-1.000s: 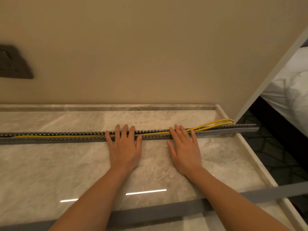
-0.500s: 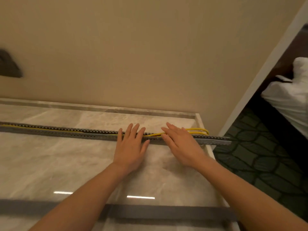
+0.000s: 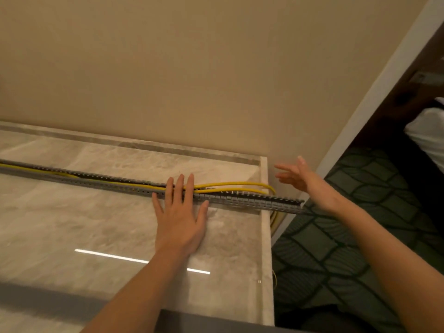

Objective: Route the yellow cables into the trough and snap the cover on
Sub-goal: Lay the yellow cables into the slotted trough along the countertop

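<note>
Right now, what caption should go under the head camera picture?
Left hand flat across the gray trough, yellow cables looping out, right hand open past the marble counter.

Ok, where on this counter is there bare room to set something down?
Widest free patch: the marble counter between the trough and the grey strip at the near edge, left of the left hand. A narrower bare band runs between trough and wall. Crowded at the right end: the yellow cables loop out behind the trough there, beside the left hand.

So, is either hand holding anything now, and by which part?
Nothing is held. The left hand lies flat across the trough and yellow cables; the right hand is open in air.
</note>
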